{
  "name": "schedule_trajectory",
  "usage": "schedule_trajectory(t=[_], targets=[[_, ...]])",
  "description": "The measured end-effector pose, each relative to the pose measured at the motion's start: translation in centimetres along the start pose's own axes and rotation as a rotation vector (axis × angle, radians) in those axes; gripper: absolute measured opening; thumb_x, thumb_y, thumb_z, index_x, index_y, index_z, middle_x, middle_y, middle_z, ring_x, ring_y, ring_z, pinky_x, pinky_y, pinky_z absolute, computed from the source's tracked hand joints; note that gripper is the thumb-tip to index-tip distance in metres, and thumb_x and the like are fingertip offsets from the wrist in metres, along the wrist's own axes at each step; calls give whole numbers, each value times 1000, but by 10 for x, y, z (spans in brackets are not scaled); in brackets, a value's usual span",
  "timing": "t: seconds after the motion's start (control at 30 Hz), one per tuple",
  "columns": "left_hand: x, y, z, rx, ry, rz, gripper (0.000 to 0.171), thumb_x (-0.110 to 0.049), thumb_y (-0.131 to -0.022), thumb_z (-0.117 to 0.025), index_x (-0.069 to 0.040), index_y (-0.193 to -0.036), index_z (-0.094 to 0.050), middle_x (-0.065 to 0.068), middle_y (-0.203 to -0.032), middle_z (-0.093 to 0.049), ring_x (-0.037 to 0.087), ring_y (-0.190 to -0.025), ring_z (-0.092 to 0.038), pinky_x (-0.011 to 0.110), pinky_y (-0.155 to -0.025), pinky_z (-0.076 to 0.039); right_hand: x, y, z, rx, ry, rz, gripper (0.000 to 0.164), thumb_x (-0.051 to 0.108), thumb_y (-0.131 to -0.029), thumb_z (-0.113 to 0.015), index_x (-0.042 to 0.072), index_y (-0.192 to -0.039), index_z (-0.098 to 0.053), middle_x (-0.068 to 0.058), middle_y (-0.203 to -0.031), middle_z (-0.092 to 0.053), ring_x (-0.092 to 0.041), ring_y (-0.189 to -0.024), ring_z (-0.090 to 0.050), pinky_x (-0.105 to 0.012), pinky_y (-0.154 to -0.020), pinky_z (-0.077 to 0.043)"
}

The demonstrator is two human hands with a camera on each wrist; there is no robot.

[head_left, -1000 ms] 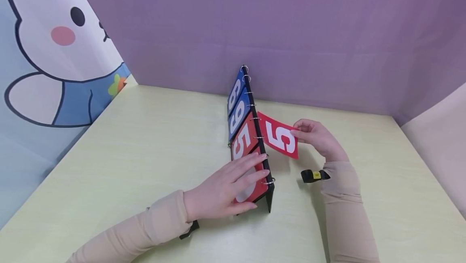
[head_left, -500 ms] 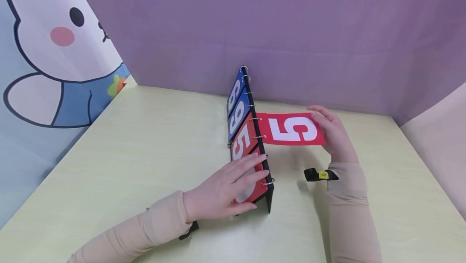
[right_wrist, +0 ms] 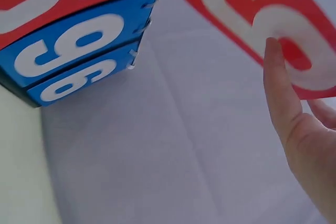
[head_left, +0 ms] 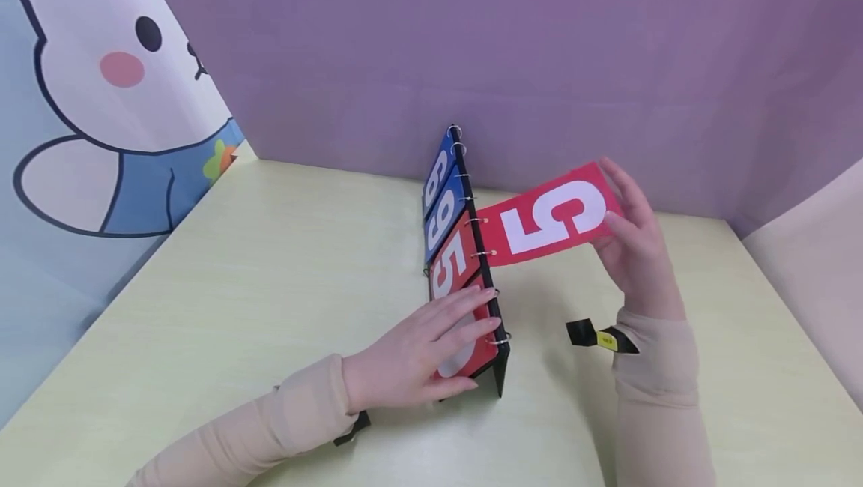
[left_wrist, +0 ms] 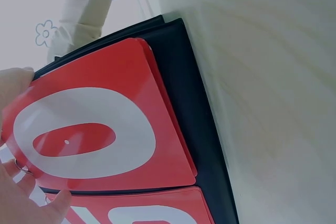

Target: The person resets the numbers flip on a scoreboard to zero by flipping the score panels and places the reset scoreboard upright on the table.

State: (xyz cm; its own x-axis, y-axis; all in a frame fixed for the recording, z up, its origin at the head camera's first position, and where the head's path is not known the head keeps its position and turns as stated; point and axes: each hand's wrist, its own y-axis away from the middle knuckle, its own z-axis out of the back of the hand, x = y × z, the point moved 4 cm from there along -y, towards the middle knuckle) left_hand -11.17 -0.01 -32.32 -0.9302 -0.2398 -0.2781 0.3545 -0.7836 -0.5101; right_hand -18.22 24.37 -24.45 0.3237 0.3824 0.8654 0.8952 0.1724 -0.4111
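A tent-shaped black flip scoreboard stands on the table, its number cards hung on metal rings. My left hand rests on its near end with fingers spread over a red card showing 0. On the right of the board, my right hand pinches the outer end of a red card with a white 5, thumb in front. That card is lifted at a slant, its inner end still on the rings. Another red 5 card lies on the left face, beyond the left hand.
Two blue cards, a nearer one and a farther one, hang at the board's far end. A purple cloth rises behind the pale table. A cartoon-printed cloth hangs at the left.
My right hand has moved right and up, swinging the red 5 card from hanging down, through level, to tilted upward. The left hand has stayed on the board.
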Motion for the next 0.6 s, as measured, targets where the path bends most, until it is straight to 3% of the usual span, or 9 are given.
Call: schedule_trajectory(t=[0.23,0.4,0.6], targets=[[0,1,-1,-7,-3,-6,77,-34,-84,-71,-13,-143,-27,11,-153,-24,25,-143,-23,38,-109,-37,7,7,-30,-126,374,6,71,-6,-90,-51,20,-150,-23,-5,-132,-42,-18,-124,-41,-19,-81,-53],[1,1,-1,-10,-7,-5,78,-35,-84,-71,-13,-144,-26,11,-153,-23,24,-143,-22,39,-110,-35,-6,3,-50,-28,451,51,70,-13,-87,-50,12,-146,-21,-4,-131,-44,-18,-124,-46,-20,-84,-53],[0,1,-1,-22,-16,-20,77,-34,-84,-71,-13,-143,-27,11,-152,-24,25,-142,-23,39,-111,-35,-25,5,-58,49,661,-29,62,-7,-87,-58,5,-140,-30,-9,-130,-48,-8,-112,-55,-18,-82,-53]])
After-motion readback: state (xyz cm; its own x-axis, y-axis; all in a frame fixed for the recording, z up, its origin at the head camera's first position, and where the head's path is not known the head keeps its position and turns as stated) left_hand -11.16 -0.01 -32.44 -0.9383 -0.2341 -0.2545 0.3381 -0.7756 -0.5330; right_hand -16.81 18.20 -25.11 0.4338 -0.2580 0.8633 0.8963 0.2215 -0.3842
